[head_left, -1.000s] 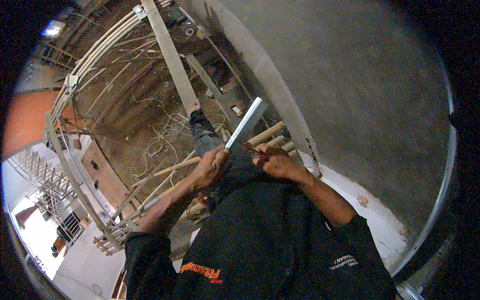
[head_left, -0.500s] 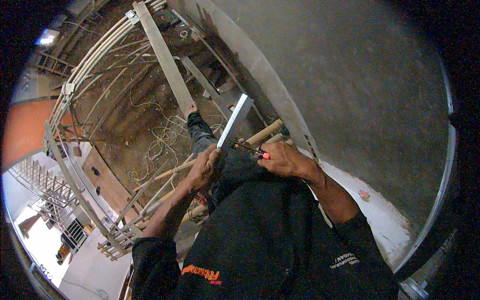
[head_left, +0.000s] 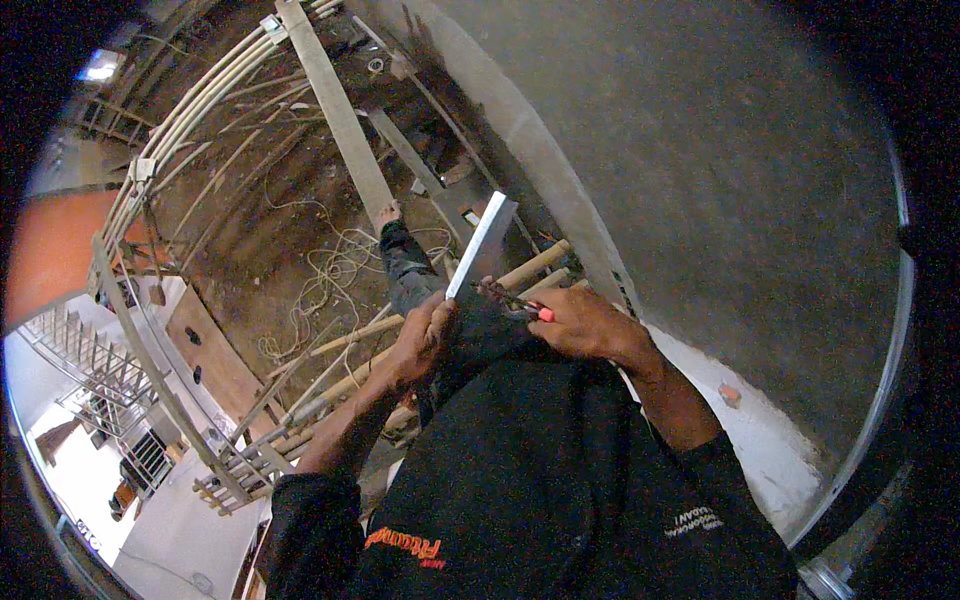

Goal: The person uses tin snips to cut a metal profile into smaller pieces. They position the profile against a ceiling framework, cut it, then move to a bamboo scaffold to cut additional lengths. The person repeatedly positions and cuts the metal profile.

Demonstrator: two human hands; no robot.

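In front of my body, my left hand (head_left: 428, 335) grips the lower end of a shiny metal strip (head_left: 479, 243), bent along its length like a profile. The strip slants up and to the right. My right hand (head_left: 588, 325) is closed round a dark hand tool (head_left: 511, 297) with red handles, either snips or pliers. The tool's head points left toward the strip's lower end. A small gap seems to separate them, though the dark clothing behind makes contact hard to judge.
My bare foot (head_left: 389, 213) rests on a long wooden plank (head_left: 335, 110) high over a dirt floor with tangled cord (head_left: 345, 265). Bamboo poles (head_left: 535, 264) lie beside my legs. To the right rises a grey plastered wall (head_left: 720, 190); bamboo scaffolding (head_left: 160, 370) stands left.
The whole view has shifted slightly, so everything sits a little further right. Both hands keep their hold, and the tool and strip stay in nearly the same relation.
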